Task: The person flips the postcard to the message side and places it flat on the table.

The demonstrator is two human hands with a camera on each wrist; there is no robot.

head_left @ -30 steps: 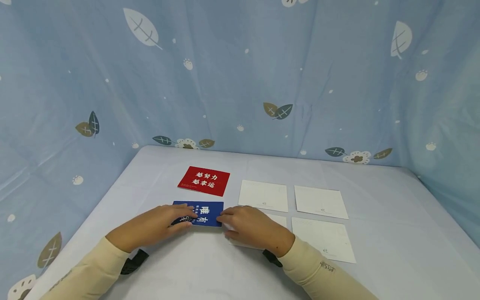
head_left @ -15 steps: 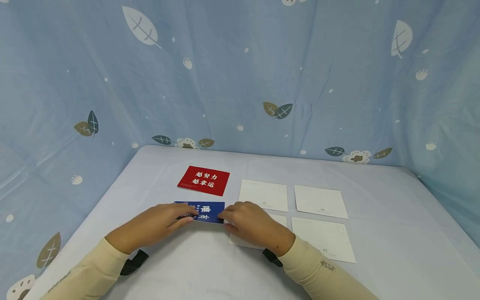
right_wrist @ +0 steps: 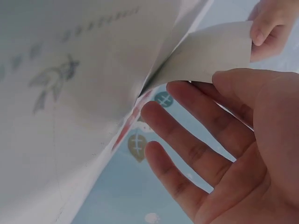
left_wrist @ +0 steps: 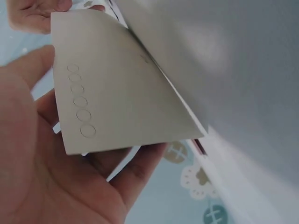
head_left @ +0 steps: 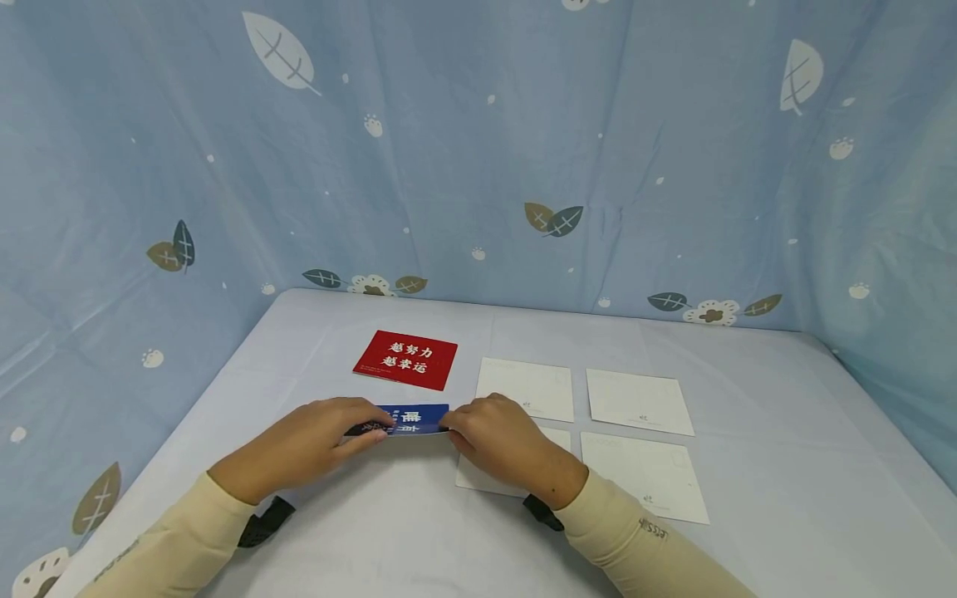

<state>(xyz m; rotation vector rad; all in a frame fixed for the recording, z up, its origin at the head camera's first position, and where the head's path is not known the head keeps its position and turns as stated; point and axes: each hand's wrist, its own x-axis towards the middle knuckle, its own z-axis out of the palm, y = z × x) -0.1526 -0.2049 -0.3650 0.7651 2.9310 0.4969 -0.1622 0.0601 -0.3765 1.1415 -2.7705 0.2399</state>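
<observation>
White worktop: left hand and right hand held tilted blue card; lifting step, apparently, needing even grip next.

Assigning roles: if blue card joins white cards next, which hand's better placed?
Probably the right hand: it pinches the blue card at its end nearer the white cards; the left hand holds the opposite end.

a blue curtain printed with pale leaves hangs behind a white-covered table.
</observation>
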